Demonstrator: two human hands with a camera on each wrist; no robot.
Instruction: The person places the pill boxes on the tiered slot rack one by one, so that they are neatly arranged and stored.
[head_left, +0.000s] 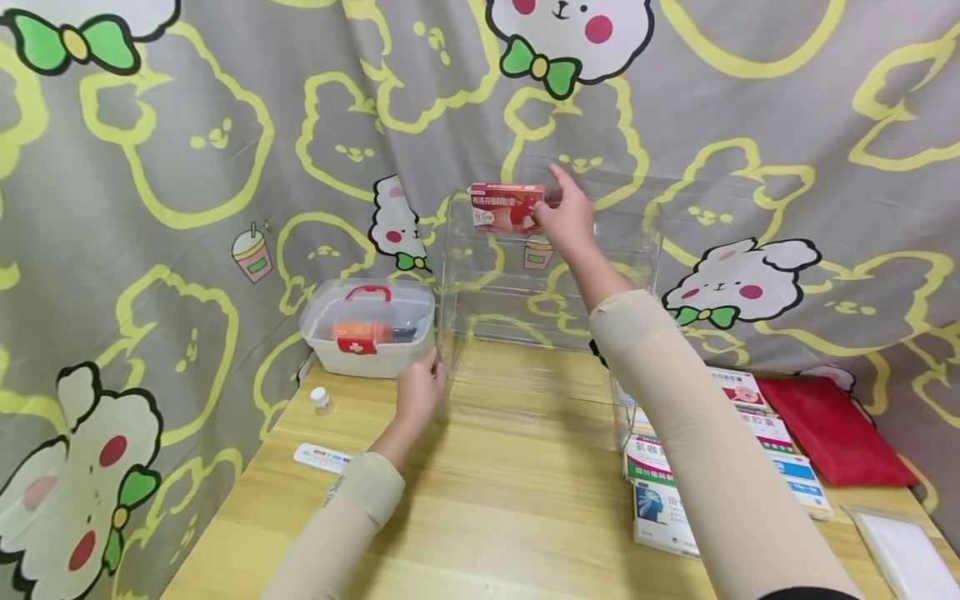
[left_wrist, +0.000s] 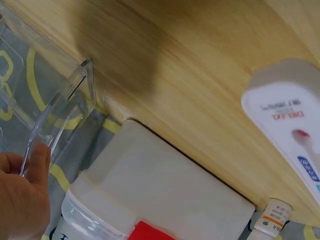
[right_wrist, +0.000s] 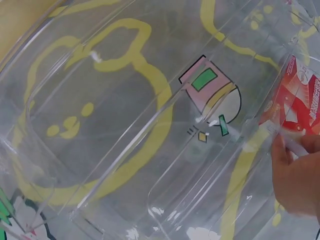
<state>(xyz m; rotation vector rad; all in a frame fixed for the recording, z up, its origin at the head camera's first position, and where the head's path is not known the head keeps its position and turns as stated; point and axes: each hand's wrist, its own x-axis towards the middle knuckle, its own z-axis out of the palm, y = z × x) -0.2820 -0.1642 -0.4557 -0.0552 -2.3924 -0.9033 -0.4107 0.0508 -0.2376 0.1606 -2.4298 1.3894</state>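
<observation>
Head view's looking bright, wrist views are running dimmer (right: hazy); soft shadow's darkening table (left_wrist: 120,55), glare's streaking clear rack (right_wrist: 122,161).

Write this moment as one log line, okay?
left hand: grips clear rack side | right hand: touches red-and-white box at rack's top

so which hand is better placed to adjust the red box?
Right, I'd say: the right hand is at the red box, near the top of the clear rack. The left hand is lower, pinching the rack's side edge.
</observation>
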